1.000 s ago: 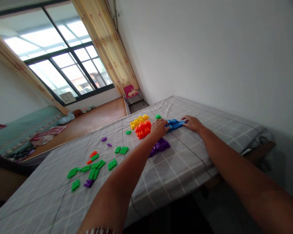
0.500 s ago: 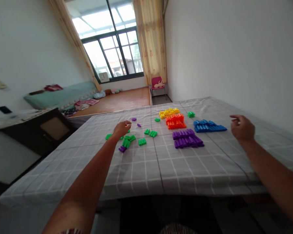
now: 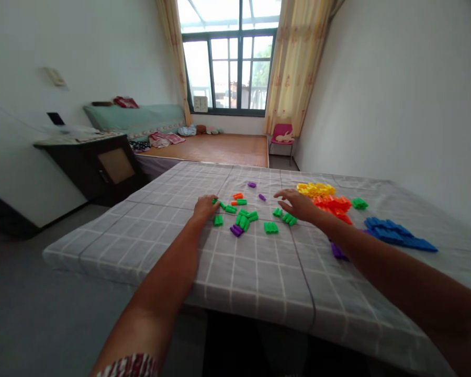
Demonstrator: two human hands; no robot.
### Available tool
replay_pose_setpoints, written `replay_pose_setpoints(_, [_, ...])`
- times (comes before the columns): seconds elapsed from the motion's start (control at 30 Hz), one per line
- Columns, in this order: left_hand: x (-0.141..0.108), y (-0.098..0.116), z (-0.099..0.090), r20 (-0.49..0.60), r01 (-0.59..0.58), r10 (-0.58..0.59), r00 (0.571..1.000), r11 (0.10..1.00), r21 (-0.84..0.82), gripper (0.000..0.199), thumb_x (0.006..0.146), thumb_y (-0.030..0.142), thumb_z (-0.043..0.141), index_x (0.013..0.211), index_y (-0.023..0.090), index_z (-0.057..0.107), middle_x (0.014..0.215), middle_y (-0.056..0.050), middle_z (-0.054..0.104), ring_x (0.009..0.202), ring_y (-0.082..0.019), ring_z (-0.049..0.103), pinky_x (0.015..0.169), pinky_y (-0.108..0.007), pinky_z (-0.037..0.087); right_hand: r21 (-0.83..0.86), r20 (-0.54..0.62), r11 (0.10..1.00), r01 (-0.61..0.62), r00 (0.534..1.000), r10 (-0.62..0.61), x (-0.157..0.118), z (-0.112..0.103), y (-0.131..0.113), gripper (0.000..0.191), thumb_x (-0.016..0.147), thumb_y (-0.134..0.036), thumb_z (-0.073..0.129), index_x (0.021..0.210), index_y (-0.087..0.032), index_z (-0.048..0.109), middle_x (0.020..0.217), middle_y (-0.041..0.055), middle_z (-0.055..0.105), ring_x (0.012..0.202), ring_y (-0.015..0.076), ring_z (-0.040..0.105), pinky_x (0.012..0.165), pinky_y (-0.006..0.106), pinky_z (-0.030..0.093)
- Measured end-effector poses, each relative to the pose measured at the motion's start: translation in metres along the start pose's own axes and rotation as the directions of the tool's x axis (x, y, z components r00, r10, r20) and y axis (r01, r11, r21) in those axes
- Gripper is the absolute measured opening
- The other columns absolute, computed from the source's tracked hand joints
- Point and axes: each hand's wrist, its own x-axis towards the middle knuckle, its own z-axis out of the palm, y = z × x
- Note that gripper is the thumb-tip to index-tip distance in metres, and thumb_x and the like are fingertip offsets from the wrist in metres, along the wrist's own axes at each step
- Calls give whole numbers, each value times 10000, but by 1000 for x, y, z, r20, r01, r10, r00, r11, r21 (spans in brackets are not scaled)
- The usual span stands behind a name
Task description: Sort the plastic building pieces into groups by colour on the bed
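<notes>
My left hand (image 3: pixel 206 208) is at the left of the loose pieces, its fingers closed around a small green plastic piece (image 3: pixel 215 201). Right beside it are more green pieces (image 3: pixel 230 209) and a green pair (image 3: pixel 218 220). My right hand (image 3: pixel 298 203) hovers palm down with thumb and fingers apart, holding nothing. Under and near its fingertips lie joined green pieces (image 3: pixel 289 219). Between the hands is a green cluster (image 3: pixel 246 218) with a purple piece (image 3: pixel 236 230) against it. Farther back lie orange pieces (image 3: pixel 238 196) and purple pieces (image 3: pixel 251 185).
Rows of yellow (image 3: pixel 316 189), orange (image 3: pixel 333 204) and blue pieces (image 3: pixel 398 234) stand on the right; my right forearm partly covers the purple row (image 3: pixel 338 250). A checked cloth (image 3: pixel 255 267) covers the table. Behind are a bed (image 3: pixel 227 148) and a pink chair (image 3: pixel 282 134).
My right hand has come leftward from beyond the blue row to the green pieces. My left hand has shifted left to a green piece. The view has turned left.
</notes>
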Motion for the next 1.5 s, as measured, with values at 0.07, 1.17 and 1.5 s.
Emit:
replay_pose_setpoints(0.07, [-5,8,2,2,-45,46,999,994,-100,346,871,333,499,1147,203,663,1132,-79,687,1049,-205,623,944,-292,457,15,65,1000,-8,998,7,28,26,-9,280,858,-204,523,1117,-195,630,1122,80,665,907,187,640,881,338,480])
replay_pose_setpoints(1.17, [-19,29,-1,-23,-186,186,982,956,-228,382,858,445,532,1148,236,666,1144,-73,674,1044,-230,600,901,-348,469,268,133,956,-121,987,88,74,67,-5,272,736,-210,686,1005,-171,683,969,67,709,861,194,651,787,327,514])
replay_pose_setpoints(1.5, [-31,51,-2,61,-552,561,825,825,-120,367,818,232,548,1175,256,634,1191,-39,659,1163,-225,542,1034,-405,377,181,280,983,-41,960,-12,61,75,-44,256,861,-260,550,1055,-184,698,988,66,726,892,186,649,804,289,464])
